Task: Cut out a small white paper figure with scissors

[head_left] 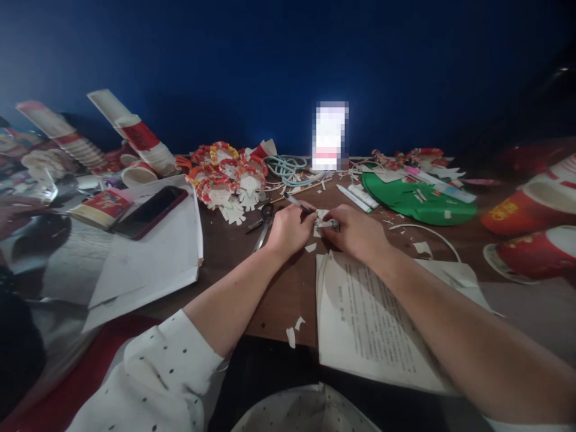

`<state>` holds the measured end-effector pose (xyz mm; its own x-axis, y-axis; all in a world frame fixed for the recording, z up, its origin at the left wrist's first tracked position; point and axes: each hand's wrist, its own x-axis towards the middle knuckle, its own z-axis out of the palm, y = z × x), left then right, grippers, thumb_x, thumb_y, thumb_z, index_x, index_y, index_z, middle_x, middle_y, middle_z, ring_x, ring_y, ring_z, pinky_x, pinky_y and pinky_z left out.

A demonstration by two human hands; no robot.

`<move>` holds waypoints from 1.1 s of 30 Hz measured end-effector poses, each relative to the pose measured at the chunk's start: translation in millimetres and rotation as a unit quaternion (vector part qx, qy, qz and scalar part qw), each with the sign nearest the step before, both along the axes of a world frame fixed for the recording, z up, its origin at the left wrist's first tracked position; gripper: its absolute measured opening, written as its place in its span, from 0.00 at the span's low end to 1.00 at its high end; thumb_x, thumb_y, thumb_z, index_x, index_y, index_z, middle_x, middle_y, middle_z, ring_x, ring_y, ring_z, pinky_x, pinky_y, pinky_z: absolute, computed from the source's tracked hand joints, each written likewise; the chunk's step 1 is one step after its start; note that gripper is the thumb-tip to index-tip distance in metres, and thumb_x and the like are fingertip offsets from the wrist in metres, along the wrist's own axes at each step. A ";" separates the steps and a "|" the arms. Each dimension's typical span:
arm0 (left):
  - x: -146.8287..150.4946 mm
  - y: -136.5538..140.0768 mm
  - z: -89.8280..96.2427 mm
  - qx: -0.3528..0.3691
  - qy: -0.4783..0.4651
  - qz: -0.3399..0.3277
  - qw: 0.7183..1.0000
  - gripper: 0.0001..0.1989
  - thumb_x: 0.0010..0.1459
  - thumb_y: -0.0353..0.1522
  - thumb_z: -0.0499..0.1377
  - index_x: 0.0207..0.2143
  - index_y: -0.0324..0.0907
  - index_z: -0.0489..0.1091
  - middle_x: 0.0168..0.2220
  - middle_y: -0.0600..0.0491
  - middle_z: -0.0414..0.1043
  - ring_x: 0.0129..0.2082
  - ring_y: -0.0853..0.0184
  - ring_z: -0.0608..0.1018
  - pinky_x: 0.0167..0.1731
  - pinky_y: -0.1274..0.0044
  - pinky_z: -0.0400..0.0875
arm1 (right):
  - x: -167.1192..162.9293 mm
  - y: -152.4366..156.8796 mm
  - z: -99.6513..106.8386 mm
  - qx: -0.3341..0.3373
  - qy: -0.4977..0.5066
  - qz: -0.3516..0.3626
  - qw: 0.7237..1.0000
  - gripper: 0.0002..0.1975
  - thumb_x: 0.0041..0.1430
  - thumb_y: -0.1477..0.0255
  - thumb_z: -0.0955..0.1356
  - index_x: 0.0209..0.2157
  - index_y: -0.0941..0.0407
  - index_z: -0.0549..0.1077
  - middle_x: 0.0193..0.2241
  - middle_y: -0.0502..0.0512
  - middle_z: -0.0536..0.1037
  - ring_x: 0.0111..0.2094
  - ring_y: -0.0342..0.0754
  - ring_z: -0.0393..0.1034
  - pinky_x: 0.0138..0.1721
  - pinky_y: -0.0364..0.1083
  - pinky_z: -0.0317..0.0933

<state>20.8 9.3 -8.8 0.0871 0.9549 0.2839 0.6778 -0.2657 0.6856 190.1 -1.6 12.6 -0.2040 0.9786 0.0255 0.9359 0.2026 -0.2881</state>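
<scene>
My left hand [292,228] is closed, its fingertips at the left edge of a small white paper piece [320,223]. From the other side, my right hand [355,233] pinches the same piece between thumb and fingers. A pen [294,201] shows just above my left knuckles; whether that hand holds it or it lies behind, I cannot tell. Scissors [263,231] lie beside my left hand, partly hidden by it. White paper scraps [310,247] are on the brown table under my hands. Below my right forearm rests a printed booklet [360,324].
Red-and-white paper cut-outs [229,174] are heaped at the back, near a lit screen [330,135]. White markers [353,198] lie beside a green sheet [418,201]. Paper cups [540,252] lie at right; stacked cups [148,147] and a phone [155,211] on white papers are left.
</scene>
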 end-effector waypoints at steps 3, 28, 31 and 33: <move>1.4 2.1 -2.2 0.017 -0.001 0.000 1.000 0.08 0.63 0.31 0.60 0.41 0.43 0.79 0.45 0.49 0.83 0.47 0.63 0.82 0.53 0.74 0.73 | 0.1 -0.1 -0.2 0.001 -0.001 0.000 1.000 0.15 0.63 0.62 0.67 0.49 0.49 0.78 0.52 0.55 0.79 0.47 0.56 0.76 0.37 0.47 0.62; 2.0 10.4 -4.7 -0.002 0.039 -0.025 0.999 0.09 0.62 0.30 0.60 0.42 0.41 0.79 0.45 0.47 0.82 0.48 0.61 0.82 0.53 0.73 0.73 | -2.2 -1.2 2.1 0.002 -0.021 -0.004 1.000 0.15 0.63 0.61 0.68 0.48 0.50 0.78 0.52 0.57 0.78 0.48 0.56 0.76 0.39 0.48 0.64; 2.4 9.5 -0.7 -0.011 0.054 -0.028 0.998 0.09 0.62 0.29 0.59 0.42 0.40 0.79 0.45 0.46 0.82 0.48 0.60 0.81 0.54 0.72 0.72 | -1.7 -0.5 1.3 0.003 -0.023 -0.006 1.000 0.15 0.63 0.61 0.68 0.48 0.50 0.78 0.52 0.56 0.79 0.48 0.56 0.76 0.39 0.47 0.64; 2.6 8.7 1.2 -0.013 0.058 -0.029 0.998 0.09 0.62 0.29 0.59 0.42 0.40 0.79 0.45 0.46 0.82 0.48 0.60 0.81 0.54 0.72 0.72 | -1.3 0.2 -0.1 0.006 -0.022 -0.007 1.000 0.15 0.63 0.60 0.68 0.48 0.49 0.78 0.51 0.56 0.79 0.48 0.56 0.76 0.39 0.48 0.64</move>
<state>23.4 18.0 -7.6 0.1730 0.9542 0.2441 0.7375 -0.2898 0.6100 188.8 -1.4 12.5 -0.1921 0.9810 0.0285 0.9502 0.1932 -0.2447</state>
